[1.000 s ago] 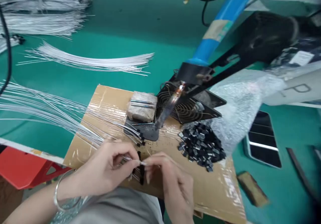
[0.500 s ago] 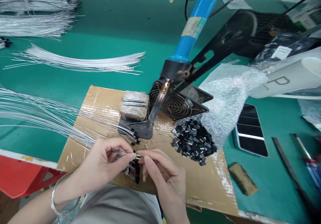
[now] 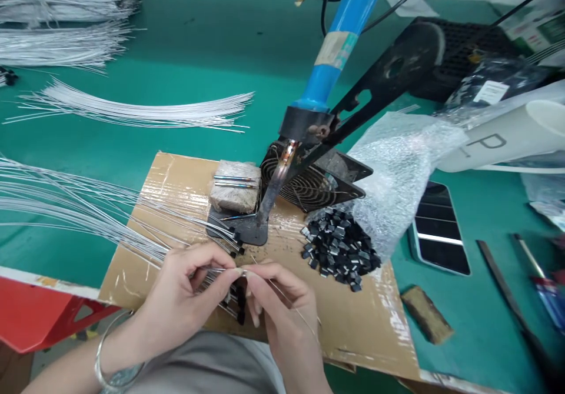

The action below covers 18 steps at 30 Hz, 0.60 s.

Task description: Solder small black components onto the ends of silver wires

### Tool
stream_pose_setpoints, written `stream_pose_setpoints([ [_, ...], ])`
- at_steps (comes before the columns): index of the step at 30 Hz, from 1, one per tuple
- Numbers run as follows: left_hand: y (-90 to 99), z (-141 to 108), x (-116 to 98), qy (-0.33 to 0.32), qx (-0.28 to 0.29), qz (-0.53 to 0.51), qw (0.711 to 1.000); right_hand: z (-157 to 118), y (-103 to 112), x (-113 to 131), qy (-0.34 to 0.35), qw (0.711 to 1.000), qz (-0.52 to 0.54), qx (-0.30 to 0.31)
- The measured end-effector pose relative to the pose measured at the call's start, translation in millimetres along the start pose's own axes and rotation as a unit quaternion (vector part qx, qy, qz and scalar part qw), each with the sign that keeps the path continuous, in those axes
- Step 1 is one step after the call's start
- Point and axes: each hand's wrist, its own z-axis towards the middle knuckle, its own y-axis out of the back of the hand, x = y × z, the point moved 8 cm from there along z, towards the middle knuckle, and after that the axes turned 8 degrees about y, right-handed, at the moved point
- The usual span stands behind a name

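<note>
Brown cardboard (image 3: 362,335) beneath both hands, streaked with shine, on a green table (image 3: 189,53). Near the board's close edge, left hand (image 3: 188,291) with thumb and forefinger pinched on a thin white wire (image 3: 215,270), held roughly level. Right hand (image 3: 285,300) meeting it fingertip to fingertip, thumb and forefinger pressed together at the same wire's end; too small and too covered to tell the exact shape of that end. Across the right hand, a fine loose strand (image 3: 304,321), curving back toward the wrist. Just below the pinch, more wire ends and a row of black connectors (image 3: 241,303), partly hidden by the left hand.

From the left, a fan of long white wires (image 3: 88,200) reaching over the board, with small black ends (image 3: 237,246) near a dark base plate (image 3: 253,233). Beside that plate, a pale block (image 3: 233,199) with slim metal rods on top. Above, a blue-handled soldering iron (image 3: 339,47), tilted tip-down in a black bracket (image 3: 397,59), in front of a round fan grille (image 3: 309,188). To the right, a heap of small black pieces (image 3: 342,247) at the mouth of clear plastic wrap (image 3: 392,164); farther right, a phone (image 3: 441,229) and a brown block (image 3: 426,314).
</note>
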Motion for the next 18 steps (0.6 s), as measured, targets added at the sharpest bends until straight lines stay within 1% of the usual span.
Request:
stream_pose_setpoints([
  [3,1.0,-0.4,-4.2,-0.018,-0.016,0.023,0.999,0.3,1.2,-4.2,0.006,1.000,0.010,0.026],
  [11,0.3,1.5,-11.5,-0.043,-0.037,0.036,0.998,0.8,0.9,-7.2,-0.002,0.999,0.043,0.012],
  [18,1.2,-1.7,-10.7,-0.049,-0.031,0.050,0.997,3.0,-2.3,-7.4,-0.035,0.995,0.087,0.036],
])
